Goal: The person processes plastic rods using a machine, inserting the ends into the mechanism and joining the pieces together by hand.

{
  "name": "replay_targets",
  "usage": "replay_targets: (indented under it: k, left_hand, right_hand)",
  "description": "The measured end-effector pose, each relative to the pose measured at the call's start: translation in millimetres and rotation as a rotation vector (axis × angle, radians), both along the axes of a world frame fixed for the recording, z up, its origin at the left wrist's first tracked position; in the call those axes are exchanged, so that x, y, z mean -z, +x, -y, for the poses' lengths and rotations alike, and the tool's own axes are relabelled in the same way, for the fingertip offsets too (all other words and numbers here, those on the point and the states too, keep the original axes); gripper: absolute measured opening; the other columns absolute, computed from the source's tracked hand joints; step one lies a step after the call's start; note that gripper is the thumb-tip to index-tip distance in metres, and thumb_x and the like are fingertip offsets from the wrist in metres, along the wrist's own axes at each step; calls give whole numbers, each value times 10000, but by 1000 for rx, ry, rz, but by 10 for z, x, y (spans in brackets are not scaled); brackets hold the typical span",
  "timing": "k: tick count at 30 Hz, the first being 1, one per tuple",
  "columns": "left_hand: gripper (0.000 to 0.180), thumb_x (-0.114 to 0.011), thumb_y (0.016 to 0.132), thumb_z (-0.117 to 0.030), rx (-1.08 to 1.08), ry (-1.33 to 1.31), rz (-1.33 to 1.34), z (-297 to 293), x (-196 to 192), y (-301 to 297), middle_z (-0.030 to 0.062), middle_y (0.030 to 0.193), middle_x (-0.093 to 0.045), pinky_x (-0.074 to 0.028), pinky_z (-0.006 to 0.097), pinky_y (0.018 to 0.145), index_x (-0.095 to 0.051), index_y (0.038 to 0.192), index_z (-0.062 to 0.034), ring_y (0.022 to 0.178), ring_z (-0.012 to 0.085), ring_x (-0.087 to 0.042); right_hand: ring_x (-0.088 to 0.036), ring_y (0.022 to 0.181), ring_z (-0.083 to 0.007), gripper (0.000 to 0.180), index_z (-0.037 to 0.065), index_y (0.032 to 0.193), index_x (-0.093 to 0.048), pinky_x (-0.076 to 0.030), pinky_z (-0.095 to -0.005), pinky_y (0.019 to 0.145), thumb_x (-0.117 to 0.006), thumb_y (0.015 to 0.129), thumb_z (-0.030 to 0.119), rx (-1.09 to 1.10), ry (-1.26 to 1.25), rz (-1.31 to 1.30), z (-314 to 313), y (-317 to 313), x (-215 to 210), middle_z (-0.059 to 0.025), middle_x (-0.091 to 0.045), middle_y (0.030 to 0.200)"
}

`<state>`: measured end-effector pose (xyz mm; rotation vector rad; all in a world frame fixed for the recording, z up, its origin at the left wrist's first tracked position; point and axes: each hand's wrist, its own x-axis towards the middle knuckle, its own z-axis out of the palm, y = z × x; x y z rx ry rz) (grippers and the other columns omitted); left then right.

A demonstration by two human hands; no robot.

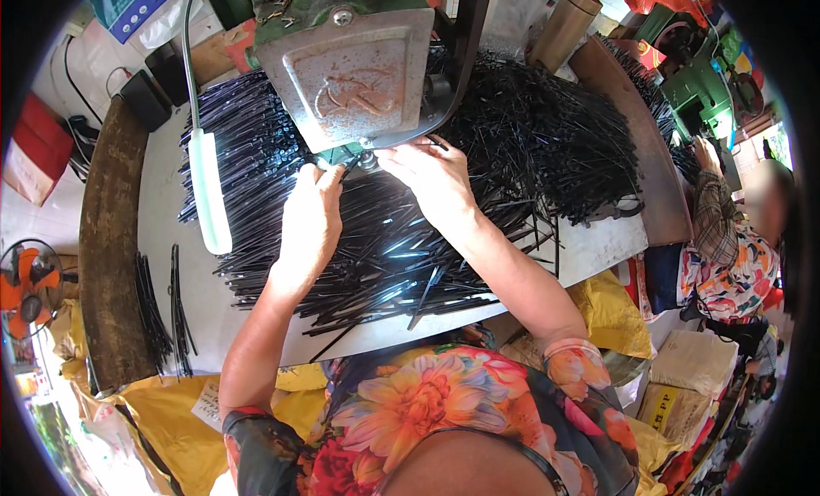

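A green machine (359, 77) with a worn metal cover plate stands in front of me, its small working point low down between my hands. My left hand (309, 218) is closed at the left of that point, thumb and forefinger pinching the end of a thin black metal rod. From the right, my right hand (434, 178) reaches to the same point, fingers bent together around a thin black piece whose tip sticks out above them. Under both hands lies a wide heap of black metal rods (376, 240), spread across a white tabletop (192, 304).
A white lamp (215, 197) hangs left of the machine. Curved boards (115, 231) edge the table, and a brown tube (565, 24) stands behind the right-hand heap. An orange fan (30, 295) is far left. At right, another person (730, 261) works at a green machine (696, 90).
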<state>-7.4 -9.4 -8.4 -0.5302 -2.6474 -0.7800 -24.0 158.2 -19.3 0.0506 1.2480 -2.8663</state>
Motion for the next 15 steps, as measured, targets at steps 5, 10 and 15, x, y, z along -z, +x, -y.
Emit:
replay_targets:
  k: [5, 10, 15]
  left_hand:
    - [284, -508, 760, 7, 6, -170, -155, 43, 48, 14, 121, 765, -444, -428, 334, 539, -542, 1038, -42, 644, 254, -510]
    - [197, -512, 792, -59, 104, -222, -1, 323, -156, -22, 115, 737, -506, -418, 287, 495, -548, 980, -15, 611, 244, -528]
    - [153, -495, 856, -172, 19, 645, 1026, 440, -344, 117, 24, 609, -534, -324, 186, 348, -542, 814, -33, 421, 66, -452]
  right_hand:
    - [-607, 747, -195, 106, -72, 851, -538, -521, -277, 702, -537, 775, 2, -7, 71, 12, -26, -2, -47, -136, -588, 822]
    - [-599, 719, -178, 130, -65, 841, -554, -512, -267, 669, -563, 761, 37, -120, 261, 114, -285, -60, -71, -123, -588, 795]
    - [-546, 543, -93, 130, -19, 742, -582, -454, -199, 458, -593, 739, 110, -293, 577, 193, -396, -28, -281, -86, -592, 694]
